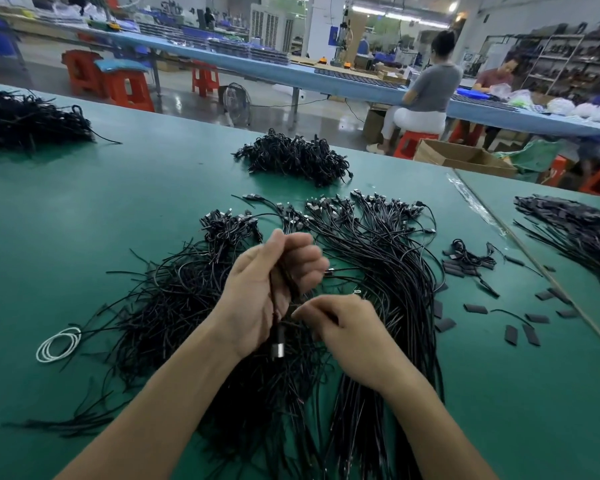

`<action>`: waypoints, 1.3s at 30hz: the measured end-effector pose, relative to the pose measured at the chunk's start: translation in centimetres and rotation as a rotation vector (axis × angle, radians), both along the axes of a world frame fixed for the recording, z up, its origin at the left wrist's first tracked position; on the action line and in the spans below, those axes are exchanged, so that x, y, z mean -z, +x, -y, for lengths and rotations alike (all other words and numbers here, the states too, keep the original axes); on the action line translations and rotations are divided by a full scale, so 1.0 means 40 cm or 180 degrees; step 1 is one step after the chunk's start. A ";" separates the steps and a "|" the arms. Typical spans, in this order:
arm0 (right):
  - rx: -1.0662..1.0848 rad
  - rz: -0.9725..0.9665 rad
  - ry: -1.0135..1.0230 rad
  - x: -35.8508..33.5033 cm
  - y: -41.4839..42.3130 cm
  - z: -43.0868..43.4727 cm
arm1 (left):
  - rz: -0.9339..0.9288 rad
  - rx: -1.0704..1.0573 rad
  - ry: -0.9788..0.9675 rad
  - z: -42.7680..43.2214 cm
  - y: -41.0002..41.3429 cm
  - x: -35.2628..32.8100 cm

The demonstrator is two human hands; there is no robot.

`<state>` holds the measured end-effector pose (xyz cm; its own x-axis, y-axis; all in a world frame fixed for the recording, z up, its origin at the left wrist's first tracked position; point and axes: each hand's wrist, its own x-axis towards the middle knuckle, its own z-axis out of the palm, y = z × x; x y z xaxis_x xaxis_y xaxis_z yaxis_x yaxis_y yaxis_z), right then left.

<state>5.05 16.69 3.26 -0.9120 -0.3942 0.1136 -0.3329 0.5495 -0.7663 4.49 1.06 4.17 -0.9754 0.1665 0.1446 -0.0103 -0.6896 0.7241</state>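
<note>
Gathering seems the step: the left hand [264, 289] grasps a small bunch of black USB cables [277, 337], the right hand [347, 327] pinches one strand [291, 304] beside it, which next likely needs drawing clear of the cable heap [388, 271] mid-table [84, 237].

Matt black on matt green
Below our left hand [271, 289] a connector [277, 349] shines like metal; cables [388, 271] beside it look matt, probably plastic-sheathed; the tabletop [118, 202] is smooth.

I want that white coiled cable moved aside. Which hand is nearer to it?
Left. The left hand, gripping a black cable, is right of the white coiled cable; the right hand lies farther right.
</note>
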 end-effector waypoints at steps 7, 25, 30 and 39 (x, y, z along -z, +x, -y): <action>-0.0359 -0.0099 0.0443 -0.025 0.017 -0.016 | -0.0887 -0.0787 -0.3363 -0.009 -0.015 0.070; -0.0245 0.0277 -0.0951 -0.025 0.001 -0.061 | 0.0363 0.1267 -0.1920 0.005 0.036 0.066; 0.0007 -0.0092 -0.0728 -0.008 0.007 -0.038 | 0.0637 0.0367 -0.2260 -0.030 0.036 0.092; 0.0275 -0.0440 -0.1160 -0.007 0.004 0.017 | 0.1234 0.1159 -0.1551 -0.029 0.035 0.061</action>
<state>5.20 16.03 3.56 -0.9063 -0.2279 0.3559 -0.4111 0.2802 -0.8674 5.90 2.20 1.73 -0.8118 0.4482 -0.3742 -0.4966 -0.1929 0.8463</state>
